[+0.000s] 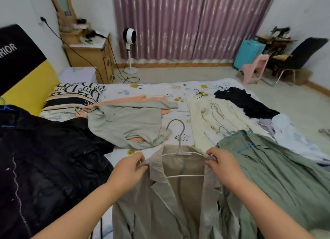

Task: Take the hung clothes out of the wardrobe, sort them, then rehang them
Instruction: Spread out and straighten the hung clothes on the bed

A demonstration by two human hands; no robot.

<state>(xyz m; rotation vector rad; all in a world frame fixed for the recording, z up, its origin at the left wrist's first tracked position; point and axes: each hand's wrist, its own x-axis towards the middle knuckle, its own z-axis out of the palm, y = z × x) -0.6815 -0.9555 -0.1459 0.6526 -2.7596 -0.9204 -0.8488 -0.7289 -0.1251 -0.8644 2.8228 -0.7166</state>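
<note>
A beige-grey jacket lies on the bed in front of me on a white hanger whose grey hook points away. My left hand pinches the jacket's left shoulder. My right hand pinches its right shoulder at the hanger's end. To the right lies a green garment on a blue hanger. Further back lie a cream top, a black top, a grey-green top over a peach one, and at left a black padded coat.
The bed sheet is white with small prints; a patterned pillow sits at its head. Beyond are a wooden dresser, a standing fan, purple curtains, a pink chair and a black chair.
</note>
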